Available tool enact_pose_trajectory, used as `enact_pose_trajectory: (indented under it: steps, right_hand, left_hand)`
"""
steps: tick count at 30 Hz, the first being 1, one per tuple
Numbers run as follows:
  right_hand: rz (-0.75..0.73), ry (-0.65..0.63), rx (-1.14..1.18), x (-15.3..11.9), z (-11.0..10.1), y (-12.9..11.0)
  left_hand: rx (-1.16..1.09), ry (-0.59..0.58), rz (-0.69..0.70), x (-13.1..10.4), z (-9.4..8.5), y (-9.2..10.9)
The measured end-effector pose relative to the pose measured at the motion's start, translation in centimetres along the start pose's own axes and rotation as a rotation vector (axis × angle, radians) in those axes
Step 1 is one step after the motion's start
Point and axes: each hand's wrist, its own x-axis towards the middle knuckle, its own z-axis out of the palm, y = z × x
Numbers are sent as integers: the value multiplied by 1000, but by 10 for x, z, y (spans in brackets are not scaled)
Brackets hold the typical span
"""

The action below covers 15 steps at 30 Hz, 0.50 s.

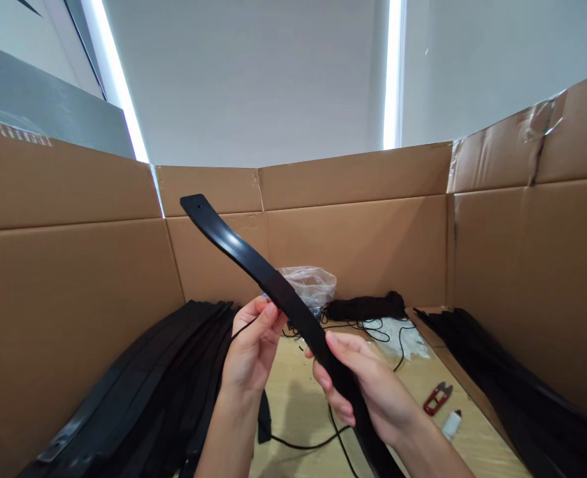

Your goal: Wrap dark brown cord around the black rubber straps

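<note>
A long, curved black strip (pixel 236 249) slants across the middle, its glossy bare end with a small hole pointing up and left. From about its midpoint down, a dull black covering (pixel 306 323) surrounds it. My right hand (pixel 368 382) is wrapped round the covered part, thumb on top. Close to the covering's upper edge, my left hand (pixel 256 338) is closed in a pinch, with a thin black cord (pixel 244 328) running out from between thumb and finger. Whether those fingertips also touch the strip is hard to see.
Many black strips (pixel 139 392) are piled at left, and more black material (pixel 512 385) lies at right. Red thread snips (pixel 437 398) and a small white bottle (pixel 451 425) rest on the table (pixel 298 398). Behind are a black cord bundle (pixel 366 307), clear plastic (pixel 313 282) and cardboard walls (pixel 353 239).
</note>
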Motion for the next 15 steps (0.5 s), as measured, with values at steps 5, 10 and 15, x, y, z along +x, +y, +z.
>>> enact_pose_trajectory:
  steps: [5,10,15]
  right_hand:
    - [67,-95,14,3,1,5]
    - [-45,45,-338,8,2,12]
    - [-312,274,-773,9,1,16]
  left_hand:
    - [28,-71,-13,0,-1,0]
    - [129,9,128,-4,-1,1]
    - [279,65,263,-7,0,-2]
